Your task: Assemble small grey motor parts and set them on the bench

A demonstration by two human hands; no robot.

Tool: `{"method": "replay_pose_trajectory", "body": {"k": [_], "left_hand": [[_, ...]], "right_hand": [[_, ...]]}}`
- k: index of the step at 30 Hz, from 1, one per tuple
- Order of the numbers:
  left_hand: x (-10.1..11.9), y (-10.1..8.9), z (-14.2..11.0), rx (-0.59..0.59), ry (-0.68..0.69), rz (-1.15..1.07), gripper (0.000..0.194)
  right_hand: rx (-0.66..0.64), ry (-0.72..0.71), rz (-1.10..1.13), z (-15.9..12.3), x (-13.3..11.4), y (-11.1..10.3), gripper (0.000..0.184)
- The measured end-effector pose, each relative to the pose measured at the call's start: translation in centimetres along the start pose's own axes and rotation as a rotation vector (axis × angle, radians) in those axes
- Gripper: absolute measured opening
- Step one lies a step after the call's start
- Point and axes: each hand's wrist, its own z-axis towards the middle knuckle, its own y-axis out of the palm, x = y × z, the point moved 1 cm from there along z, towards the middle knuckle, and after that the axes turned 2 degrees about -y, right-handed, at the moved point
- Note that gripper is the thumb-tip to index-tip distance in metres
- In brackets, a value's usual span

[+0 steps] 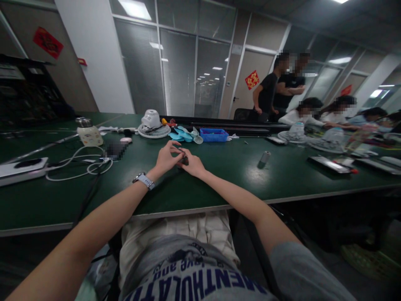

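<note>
Above the green table (219,179), my left hand (166,158) and my right hand (193,165) meet fingertip to fingertip in front of me. Between them is a small dark, metallic-looking part (185,160), mostly covered by the fingers; its kind cannot be made out. The right hand's thumb and fingers are closed round it. My left thumb and fingers curve into a pinch at its upper side. To the right of the hands, a small silver metal cylinder (265,157) stands slightly tilted-looking on the tabletop.
Behind the hands lie a white fan housing (151,121), light-blue fan blades (181,134) and a blue bin (214,134). At left are a bottle (90,134), a white cable (67,158) and a white device (23,170). Several people sit or stand at the right.
</note>
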Motion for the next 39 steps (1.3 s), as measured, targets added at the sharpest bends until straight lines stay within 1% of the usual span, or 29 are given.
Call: {"method": "replay_pose_trajectory", "body": {"k": [3,6,9,12,15,17,19,23,25,27,30,32,34,37,39], "left_hand": [[-0.6,0.1,0.1,0.061,-0.037,-0.036,0.041],[-1.1,0.3,0.2,0.087,-0.096,-0.070,0.044],[-1.2,0.4,0.2,0.091,-0.093,-0.044,0.040],[-1.3,0.5,0.4,0.144,-0.074,-0.036,0.035],[-2.1,0.4,0.6,0.219,-0.106,-0.038,0.035],[-2.9,0.4,0.7,0.227,-0.144,-0.035,0.036],[-3.7,0.5,0.7,0.174,-0.198,-0.038,0.034],[-4.6,0.8,0.4,0.007,-0.331,0.007,0.024],[-4.8,0.9,0.2,-0.043,-0.343,0.049,0.024],[-4.9,1.0,0.2,-0.094,-0.326,0.073,0.026],[-5.0,1.0,0.1,-0.170,-0.320,0.055,0.031],[-5.1,1.0,0.0,-0.186,-0.329,0.029,0.031],[-5.2,1.0,0.0,-0.184,-0.332,0.013,0.031],[-5.1,1.0,0.0,-0.173,-0.334,0.001,0.031],[-5.0,1.0,-0.1,-0.166,-0.331,-0.004,0.031]], "right_hand": [[-0.017,0.003,-0.024,-0.1,-0.1,-0.1,0.069],[-0.026,0.012,-0.036,-0.1,-0.3,-0.2,0.072],[-0.029,0.022,-0.041,-0.2,-0.4,-0.2,0.073],[-0.032,0.023,-0.051,-0.3,-0.4,-0.1,0.074],[-0.026,0.012,-0.062,-0.3,-0.3,-0.1,0.074],[-0.025,0.010,-0.065,-0.3,-0.3,-0.1,0.075],[-0.024,0.013,-0.070,-0.3,-0.3,-0.1,0.076],[-0.015,0.000,-0.070,-0.4,-0.3,0.0,0.077],[-0.005,0.006,-0.070,-0.4,-0.3,-0.2,0.078],[0.030,0.036,-0.085,-0.3,0.1,-0.9,0.079],[0.143,0.157,-0.186,0.1,1.6,-3.2,0.076],[0.230,0.287,-0.313,0.1,3.4,-5.5,0.073],[0.285,0.440,-0.445,-0.3,5.6,-8.0,0.069],[0.286,0.701,-0.555,-1.5,8.9,-11.4,0.066],[0.261,0.854,-0.563,-2.4,10.6,-13.0,0.067]]}}
